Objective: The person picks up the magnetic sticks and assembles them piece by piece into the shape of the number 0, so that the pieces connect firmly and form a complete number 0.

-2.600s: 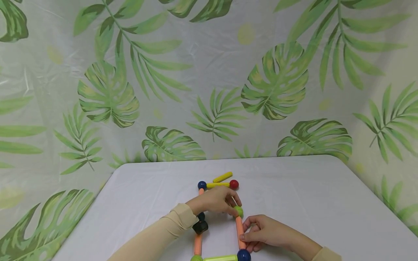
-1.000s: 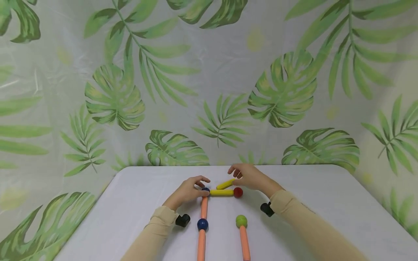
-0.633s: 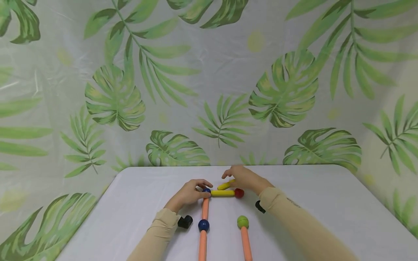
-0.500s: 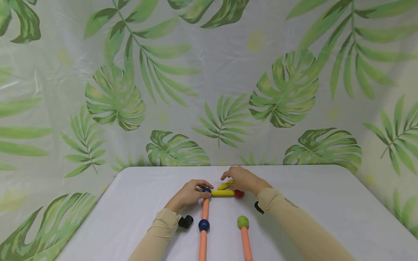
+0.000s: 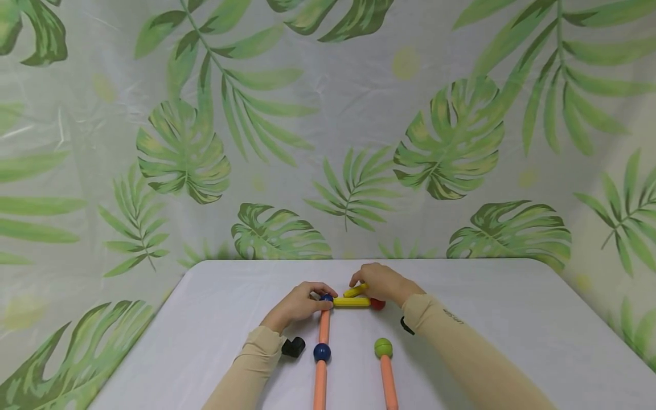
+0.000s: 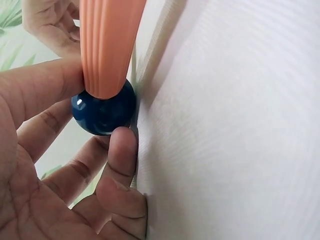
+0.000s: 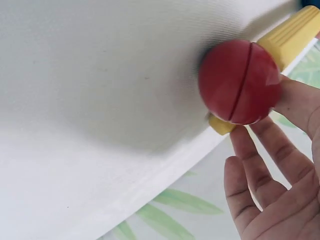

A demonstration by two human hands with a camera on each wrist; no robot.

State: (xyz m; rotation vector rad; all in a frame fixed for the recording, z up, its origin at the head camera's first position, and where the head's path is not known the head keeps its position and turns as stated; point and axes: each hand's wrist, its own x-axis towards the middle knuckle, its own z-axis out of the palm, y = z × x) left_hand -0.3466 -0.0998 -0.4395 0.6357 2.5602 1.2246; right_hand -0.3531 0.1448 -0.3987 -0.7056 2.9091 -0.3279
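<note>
At the far left corner of a stick-and-ball build, my left hand [image 5: 297, 302] holds a blue ball [image 6: 102, 114] between thumb and fingers. An orange stick [image 6: 107, 47] is joined to that ball and runs toward me. From the same ball a yellow stick [image 5: 351, 302] leads right to a red ball [image 7: 235, 82]. Just behind it, my right hand [image 5: 385, 282] pinches a second, loose yellow stick [image 5: 355, 291], whose right part the hand hides. In the right wrist view, its end [image 7: 220, 125] pokes out beside the red ball, near the fingertips.
Closer to me, a second blue ball [image 5: 322, 352] links two orange sticks on the left. A green ball [image 5: 383, 347] tops another orange stick [image 5: 389, 381] on the right. The white table's [image 5: 230, 285] far edge meets a leaf-print curtain [image 5: 318, 114].
My left hand has gone from the green ball to the far blue ball. My right hand has left the near orange stick and come round the loose yellow stick. The head view has shifted.
</note>
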